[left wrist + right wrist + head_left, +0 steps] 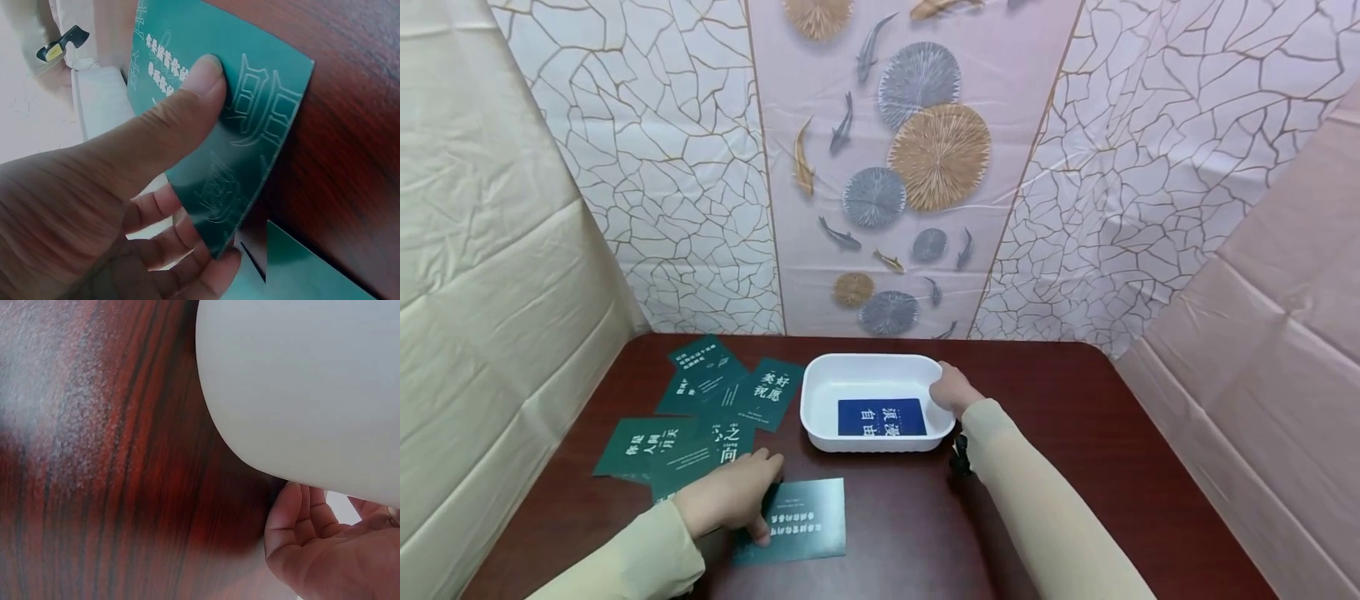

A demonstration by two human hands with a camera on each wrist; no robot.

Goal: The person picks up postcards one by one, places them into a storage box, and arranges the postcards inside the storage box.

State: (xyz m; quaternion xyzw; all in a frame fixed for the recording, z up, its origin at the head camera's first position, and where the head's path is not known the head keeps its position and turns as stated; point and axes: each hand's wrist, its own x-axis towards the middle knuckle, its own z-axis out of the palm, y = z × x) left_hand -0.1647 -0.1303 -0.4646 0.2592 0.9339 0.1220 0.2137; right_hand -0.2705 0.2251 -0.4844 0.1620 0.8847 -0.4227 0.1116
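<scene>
You see a dark red table (1086,400) across the lower frame, a fish-print curtain (917,175) at top centre, and pale cloth (486,250) at far left.

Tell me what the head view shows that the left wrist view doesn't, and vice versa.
Only the head view shows the blue card in the white tray and the fish-printed cloth. Only the left wrist view clearly shows large outlined characters on the held green card. Both show the left hand pinching that card and the wooden table.
</scene>
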